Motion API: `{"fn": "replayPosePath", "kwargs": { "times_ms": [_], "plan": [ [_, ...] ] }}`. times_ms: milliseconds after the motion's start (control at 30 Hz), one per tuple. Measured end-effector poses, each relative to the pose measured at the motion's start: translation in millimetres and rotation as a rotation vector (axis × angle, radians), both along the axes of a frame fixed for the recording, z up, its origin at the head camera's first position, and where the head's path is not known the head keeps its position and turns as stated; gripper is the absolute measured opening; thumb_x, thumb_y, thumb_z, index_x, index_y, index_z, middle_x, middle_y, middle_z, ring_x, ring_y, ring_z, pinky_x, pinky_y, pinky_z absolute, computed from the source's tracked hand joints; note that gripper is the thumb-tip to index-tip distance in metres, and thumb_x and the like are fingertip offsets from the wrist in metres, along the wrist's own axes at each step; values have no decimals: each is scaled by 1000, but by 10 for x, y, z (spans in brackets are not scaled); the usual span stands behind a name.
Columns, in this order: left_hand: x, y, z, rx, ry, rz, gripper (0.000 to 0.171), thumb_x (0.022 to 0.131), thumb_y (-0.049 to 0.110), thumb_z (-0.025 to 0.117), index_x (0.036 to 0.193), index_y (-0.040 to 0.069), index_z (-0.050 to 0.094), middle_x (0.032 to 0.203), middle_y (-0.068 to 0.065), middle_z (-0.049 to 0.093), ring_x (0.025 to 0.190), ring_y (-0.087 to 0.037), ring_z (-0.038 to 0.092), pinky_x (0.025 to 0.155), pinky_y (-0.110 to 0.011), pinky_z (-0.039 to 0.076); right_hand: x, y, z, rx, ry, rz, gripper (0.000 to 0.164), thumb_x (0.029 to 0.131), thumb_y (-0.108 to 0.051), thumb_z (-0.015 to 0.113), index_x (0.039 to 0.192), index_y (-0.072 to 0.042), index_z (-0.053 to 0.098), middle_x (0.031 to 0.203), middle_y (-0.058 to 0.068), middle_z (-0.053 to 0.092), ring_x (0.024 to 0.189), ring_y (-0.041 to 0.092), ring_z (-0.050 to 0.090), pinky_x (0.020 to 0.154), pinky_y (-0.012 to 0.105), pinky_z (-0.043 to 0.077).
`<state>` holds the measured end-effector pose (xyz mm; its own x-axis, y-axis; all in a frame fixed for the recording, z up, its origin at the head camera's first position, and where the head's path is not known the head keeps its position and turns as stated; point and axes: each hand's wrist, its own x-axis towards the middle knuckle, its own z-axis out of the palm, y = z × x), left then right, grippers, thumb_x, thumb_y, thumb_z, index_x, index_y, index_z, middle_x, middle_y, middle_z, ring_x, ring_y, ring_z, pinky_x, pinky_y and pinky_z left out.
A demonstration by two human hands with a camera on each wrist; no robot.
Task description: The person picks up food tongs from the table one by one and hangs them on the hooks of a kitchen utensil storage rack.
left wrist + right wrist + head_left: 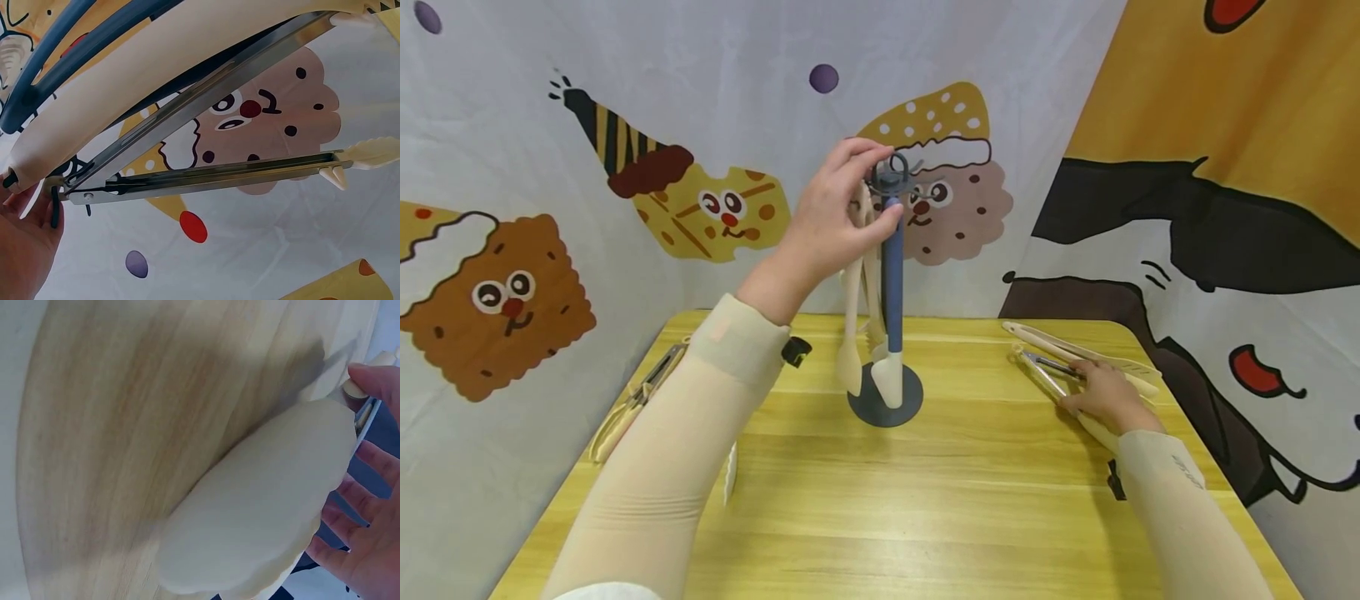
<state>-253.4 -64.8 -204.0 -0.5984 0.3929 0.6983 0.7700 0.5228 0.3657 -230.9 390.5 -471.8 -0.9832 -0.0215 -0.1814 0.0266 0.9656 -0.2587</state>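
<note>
My left hand [831,208] is raised at the top of a dark utensil stand [913,402], thumb and fingers around the hook area. In the left wrist view, the fingers pinch the hinge end of tongs [250,169] with steel arms spread apart and cream tips. Beside these hang a cream spoon [849,367] and a utensil with a blue handle [893,283]. At the table's right, my right hand [1108,398] grips another pair of tongs [1097,431]. Their broad cream head [262,500] fills the middle of the right wrist view, close over the wood.
A cream slotted utensil [1131,365] lies just beyond my right hand. More cream and steel tongs [640,396] lie along the table's left edge. A small white piece [731,475] shows beside my left forearm. Behind the table [880,517] hangs a cartoon-printed cloth [745,67].
</note>
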Motion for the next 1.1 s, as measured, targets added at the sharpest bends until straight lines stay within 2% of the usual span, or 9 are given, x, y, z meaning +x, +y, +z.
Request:
{"fn": "replayPosePath", "kwargs": {
  "times_ms": [167, 433, 567, 700, 900, 1100],
  "plan": [
    [-4, 2, 5, -9, -7, 13, 56, 86, 33, 63, 136, 10, 50, 135, -2, 44, 116, -12, 44, 101, -27, 36, 7, 4, 60, -68, 15, -20, 84, 79, -47, 69, 144, -3, 36, 143, 39, 22, 127, 60, 19, 96, 72, 25],
    [6, -3, 20, -11, -14, 16, 57, 86, 33, 63, 137, 11, 50, 136, -1, 45, 114, -12, 45, 99, -28, 37, 29, -80, 183, -83, 184, 4, 75, 80, -46, 69, 139, -7, 43, 129, 31, 43, 115, 54, 39, 87, 68, 35],
    [13, -2, 23, -13, -19, 21, 57, 86, 34, 63, 137, 12, 50, 136, -1, 44, 110, -12, 45, 96, -28, 38, 44, -145, 249, -91, 264, 17, 66, 81, -35, 72, 135, -7, 47, 121, 27, 49, 109, 49, 45, 85, 66, 37],
    [15, -1, 20, -11, -19, 25, 57, 86, 34, 63, 137, 12, 50, 136, -1, 45, 112, -12, 46, 97, -28, 38, 63, -222, 324, -112, 325, 24, 61, 81, -28, 72, 133, -7, 50, 115, 23, 52, 104, 44, 49, 84, 63, 39],
    [11, 2, 14, -12, -15, 26, 57, 86, 34, 63, 137, 13, 50, 136, -1, 45, 112, -12, 46, 97, -27, 38, 84, -324, 415, -121, 381, 27, 57, 83, -32, 71, 131, -9, 52, 115, 21, 53, 102, 40, 51, 82, 59, 40],
    [2, 4, 10, -9, -8, 26, 57, 86, 34, 63, 137, 12, 50, 136, -3, 45, 111, -13, 46, 97, -27, 39, 98, -439, 486, -138, 450, 43, 52, 85, -28, 70, 130, -9, 53, 115, 20, 56, 100, 39, 55, 79, 57, 43]
  ]
}}
